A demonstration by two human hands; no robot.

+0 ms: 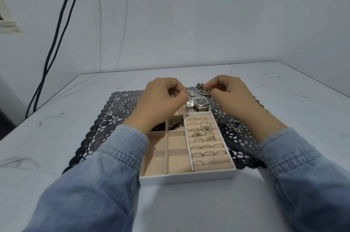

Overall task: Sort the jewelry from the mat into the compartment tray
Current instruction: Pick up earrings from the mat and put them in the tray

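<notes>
Beyond the far end of the compartment tray [189, 177], the right hand [227, 89] pinches a tangled cluster of chains [202, 89]. The left hand [162, 95] hovers with fingers curled, and we cannot tell whether it holds anything. We judge the cluster light, limp and prone to snagging, best lifted by its bunched middle. Heart charms [234, 127] lie on the mat [113, 110] right of the tray.

Pale scuffed table [246, 203] against a plain grey wall [189, 14], two black cables [56, 38] hanging.
</notes>
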